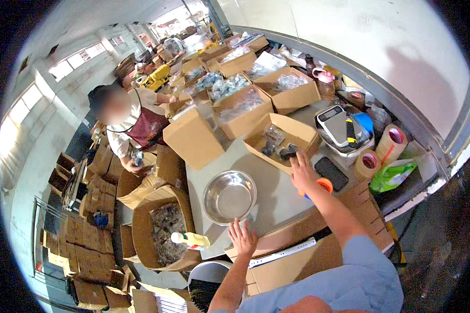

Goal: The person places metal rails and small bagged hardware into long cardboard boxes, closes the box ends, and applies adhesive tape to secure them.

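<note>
My left hand (243,238) rests by the table's front edge, fingers spread, just below a shiny metal bowl (230,197) with nothing visible in it. My right hand (302,172) is at the near right side of a shallow cardboard box (256,147), its fingers stretched out and holding nothing I can see. Inside that box lie small dark parts (289,152) close to my fingertips, and a clear plastic bag (274,134). Under my right wrist sits an orange roll of tape (325,184), partly hidden, next to a black phone (331,173).
A white scale (335,125) and tape rolls (368,163) stand at the right. Boxes of clear bags (240,107) fill the far table. A co-worker (141,120) stands at the left. A bottle (191,240) is beside a large open carton (141,237) at the left edge.
</note>
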Available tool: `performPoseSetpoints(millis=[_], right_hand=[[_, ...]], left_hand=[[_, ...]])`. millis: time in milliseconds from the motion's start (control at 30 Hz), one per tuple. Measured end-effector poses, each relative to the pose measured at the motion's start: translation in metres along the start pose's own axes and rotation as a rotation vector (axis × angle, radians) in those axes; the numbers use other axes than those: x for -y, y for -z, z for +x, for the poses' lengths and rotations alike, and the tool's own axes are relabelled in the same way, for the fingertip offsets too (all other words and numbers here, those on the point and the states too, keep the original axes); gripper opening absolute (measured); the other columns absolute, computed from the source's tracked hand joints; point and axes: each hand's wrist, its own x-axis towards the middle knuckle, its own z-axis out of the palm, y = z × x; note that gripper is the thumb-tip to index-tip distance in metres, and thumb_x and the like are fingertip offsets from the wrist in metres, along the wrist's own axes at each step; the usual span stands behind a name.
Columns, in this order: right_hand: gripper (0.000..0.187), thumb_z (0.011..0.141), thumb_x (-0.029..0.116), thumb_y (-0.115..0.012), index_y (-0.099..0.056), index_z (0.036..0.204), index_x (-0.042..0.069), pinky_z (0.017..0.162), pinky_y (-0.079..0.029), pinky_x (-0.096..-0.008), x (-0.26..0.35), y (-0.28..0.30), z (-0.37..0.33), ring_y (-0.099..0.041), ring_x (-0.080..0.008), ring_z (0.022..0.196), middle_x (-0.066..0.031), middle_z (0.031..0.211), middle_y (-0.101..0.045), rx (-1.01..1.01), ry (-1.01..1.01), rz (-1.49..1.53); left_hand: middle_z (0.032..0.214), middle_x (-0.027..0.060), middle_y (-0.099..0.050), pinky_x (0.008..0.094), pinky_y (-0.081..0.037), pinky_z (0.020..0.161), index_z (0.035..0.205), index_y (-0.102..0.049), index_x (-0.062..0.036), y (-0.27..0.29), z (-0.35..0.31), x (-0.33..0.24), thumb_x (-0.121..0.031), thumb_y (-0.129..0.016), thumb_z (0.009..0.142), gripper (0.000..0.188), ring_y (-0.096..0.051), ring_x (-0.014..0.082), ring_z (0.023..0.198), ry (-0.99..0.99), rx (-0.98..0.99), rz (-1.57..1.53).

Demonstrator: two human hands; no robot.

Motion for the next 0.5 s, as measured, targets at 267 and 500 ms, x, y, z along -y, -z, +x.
performPoseSetpoints(millis=[267,500], right_hand=[[0.015,0.073,0.007,-0.056,-0.059,0.086,0.000,0.083,-0.039,-0.0518,0.062,-0.068,0.006,-0.049,-0.0313,0.104,-0.0131,0.098,-0.057,0.185,-0.005,-0.007],[0.020,0.079,0.008,-0.053,-0.056,0.096,-0.002,0.085,-0.043,-0.0414,0.085,-0.049,0.001,-0.053,-0.0343,0.100,-0.0172,0.106,-0.057,0.530,0.208,0.166]], left_hand=[[0.139,0.0183,-0.029,0.0618,-0.018,0.100,0.124,-0.044,-0.0115,-0.006,-0.002,-0.001,-0.031,-0.060,0.074,0.055,-0.024,0.0443,0.127,0.039,-0.053,0.026],[0.139,0.0186,-0.028,0.0638,-0.016,0.099,0.123,-0.044,-0.0111,-0.001,0.003,-0.001,-0.031,-0.060,0.075,0.054,-0.022,0.0444,0.128,0.067,0.002,-0.015]])
